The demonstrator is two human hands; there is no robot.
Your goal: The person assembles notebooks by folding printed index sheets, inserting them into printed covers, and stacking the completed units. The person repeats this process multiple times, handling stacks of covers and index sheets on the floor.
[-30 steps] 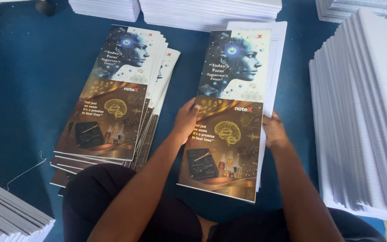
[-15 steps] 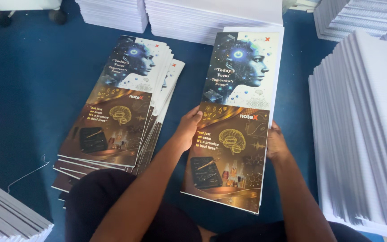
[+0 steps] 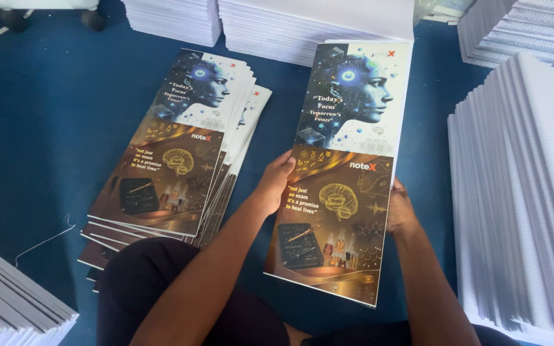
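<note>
Cover sheet (image 3: 344,173), a tall printed one with a blue robot-like head on its upper half and a golden brain over a dark notebook on its lower half, sits between our two hands on the blue floor (image 3: 52,128). Our left hand (image 3: 276,182) grips its left edge about halfway down, thumb on the printed face and fingers curled behind. Our right hand (image 3: 400,208) holds the right edge a little lower, mostly hidden behind the sheet. The hands are well apart, each clamped on its own side. We cannot tell whether a white sheet edge showing along the top and right belongs to a second sheet beneath.

Left of it, near but apart, lies a fanned pile of covers (image 3: 181,160) with the same print, slipped askew so that their edges step out toward the lower left. Our dark-clothed knees (image 3: 155,288) touch the near end of that pile.

White paper stacks ring the spot: a tall one (image 3: 520,192) along the right, several (image 3: 302,25) across the far side, one (image 3: 8,307) at the near left corner. A loose thread (image 3: 46,237) lies on the floor left of the pile.
</note>
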